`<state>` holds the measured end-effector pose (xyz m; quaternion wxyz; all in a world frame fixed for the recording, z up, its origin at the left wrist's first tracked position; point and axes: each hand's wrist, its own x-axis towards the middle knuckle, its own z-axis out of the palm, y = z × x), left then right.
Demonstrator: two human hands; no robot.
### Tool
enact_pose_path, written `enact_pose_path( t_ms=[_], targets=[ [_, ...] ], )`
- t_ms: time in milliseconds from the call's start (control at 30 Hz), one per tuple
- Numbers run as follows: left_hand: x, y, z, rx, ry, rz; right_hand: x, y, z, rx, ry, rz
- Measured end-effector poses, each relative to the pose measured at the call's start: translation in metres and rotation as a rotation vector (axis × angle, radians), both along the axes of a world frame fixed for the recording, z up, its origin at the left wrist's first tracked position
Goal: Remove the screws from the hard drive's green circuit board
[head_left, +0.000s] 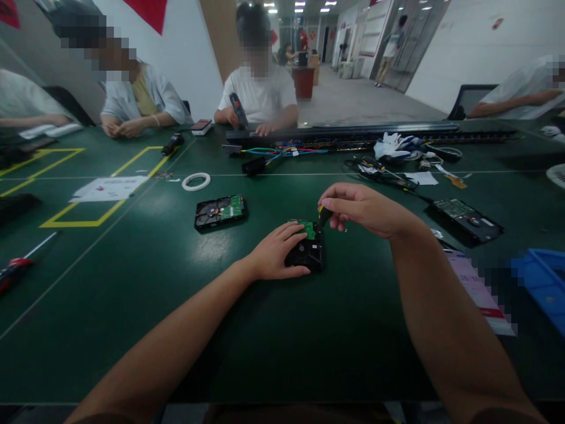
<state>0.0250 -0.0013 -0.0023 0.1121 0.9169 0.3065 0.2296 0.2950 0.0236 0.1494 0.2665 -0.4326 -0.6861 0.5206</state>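
Observation:
A hard drive (304,254) lies on the green table in front of me, its green circuit board facing up. My left hand (279,250) spans it from the left, thumb along the near edge and fingers over the board. Pinched in my right hand (353,209) is a short screwdriver (325,217) with a black and yellow handle. It points down at the drive's far right corner; its tip is too small to make out. A tiny shiny piece (346,231), perhaps a screw, lies just right of the drive.
Other hard drives lie to the left (219,212) and right (465,221). A white ring (196,181), cables (282,152) and gloves (397,146) sit farther back. A red screwdriver (17,268) is far left, a blue bin (545,277) at right. Across the table, a person holds a power tool (238,111).

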Motion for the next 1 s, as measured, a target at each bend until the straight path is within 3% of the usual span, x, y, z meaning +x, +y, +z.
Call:
enact_pose_path(
  t_ms=[133, 400, 667, 867, 1000],
  targets=[
    [0.0001, 0.0004, -0.0002, 0.002, 0.005, -0.002, -0.0005, -0.0024, 0.0006, 0.002, -0.038, 0.022],
    [-0.0001, -0.0005, 0.0005, -0.006, -0.006, -0.003, 0.0016, -0.0043, 0.0060, 0.238, -0.141, 0.020],
    [0.0003, -0.0009, 0.0012, -0.028, 0.015, 0.008, -0.0024, -0.0059, 0.0022, 0.149, -0.166, -0.009],
    [0.0013, -0.0012, 0.0009, -0.014, 0.013, 0.000, -0.0026, -0.0093, 0.0064, 0.216, -0.140, 0.000],
    [0.0018, -0.0018, 0.0006, -0.015, 0.011, 0.006, 0.0001, -0.0090, 0.0063, 0.179, -0.101, 0.061]
  ],
)
